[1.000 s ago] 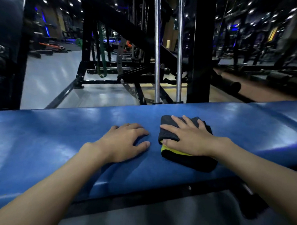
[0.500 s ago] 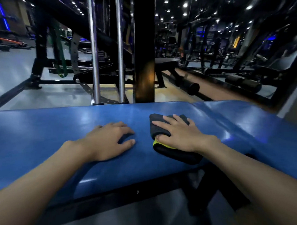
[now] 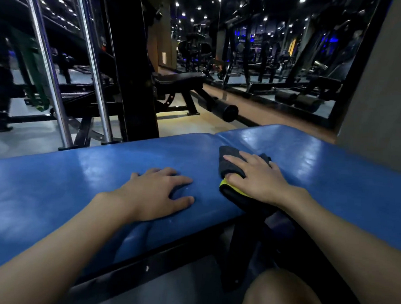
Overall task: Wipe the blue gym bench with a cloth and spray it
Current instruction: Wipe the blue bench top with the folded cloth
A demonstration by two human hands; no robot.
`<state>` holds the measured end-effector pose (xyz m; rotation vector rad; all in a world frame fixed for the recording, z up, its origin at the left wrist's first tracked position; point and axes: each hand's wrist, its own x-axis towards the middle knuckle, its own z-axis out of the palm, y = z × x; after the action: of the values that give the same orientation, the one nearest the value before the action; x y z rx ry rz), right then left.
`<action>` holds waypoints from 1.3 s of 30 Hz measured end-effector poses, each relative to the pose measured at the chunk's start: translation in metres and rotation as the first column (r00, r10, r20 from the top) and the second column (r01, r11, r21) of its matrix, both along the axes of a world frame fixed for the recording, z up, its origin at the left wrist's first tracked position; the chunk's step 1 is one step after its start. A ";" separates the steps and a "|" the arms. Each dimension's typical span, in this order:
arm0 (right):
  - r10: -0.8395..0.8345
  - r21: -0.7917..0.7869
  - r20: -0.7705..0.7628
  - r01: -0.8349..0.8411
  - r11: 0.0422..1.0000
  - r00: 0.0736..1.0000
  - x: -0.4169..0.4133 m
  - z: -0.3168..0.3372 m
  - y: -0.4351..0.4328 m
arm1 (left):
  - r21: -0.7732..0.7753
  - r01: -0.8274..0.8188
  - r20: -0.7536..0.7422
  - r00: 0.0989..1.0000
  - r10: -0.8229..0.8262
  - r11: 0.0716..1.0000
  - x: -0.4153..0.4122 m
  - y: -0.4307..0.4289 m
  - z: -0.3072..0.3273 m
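Blue bench (image 3: 55, 187), dim gym floor (image 3: 23, 141)

Right hand (image 3: 255, 179) covers the middle of the dark grey, yellow-edged folded cloth (image 3: 229, 161), whose near end drops into shadow; blue padded vinyl tabletop (image 3: 78, 181) cut off at left and right edges; far gym machines (image 3: 268, 58) blurred.

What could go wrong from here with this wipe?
The cloth overhangs the near edge of the bench and the flat right hand only presses it; it may slip off. The cloth is bunched, so a pass could skip the seam between pads. The left hand rests bare on the bench and may smudge it.
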<state>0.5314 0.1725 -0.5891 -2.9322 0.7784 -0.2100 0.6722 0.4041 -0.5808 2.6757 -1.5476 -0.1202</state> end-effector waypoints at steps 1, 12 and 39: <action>-0.006 0.007 0.004 0.006 1.000 1.000 -0.004 -0.002 0.000 | -0.002 -0.005 -0.005 1.000 0.005 1.000 0.000 0.000 0.000; -0.111 0.011 0.082 0.111 0.994 0.990 -0.021 -0.014 0.021 | -0.077 -0.008 -0.023 1.000 0.007 0.997 -0.002 0.031 0.000; 0.405 -0.083 -0.233 -0.433 0.898 0.884 0.044 0.005 0.199 | -0.208 -0.158 0.038 0.985 0.170 0.965 0.033 0.238 -0.010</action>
<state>0.5758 0.3719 -0.5837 -3.1919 0.1275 0.0916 0.7054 0.6426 -0.5910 2.6480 -1.2655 0.1142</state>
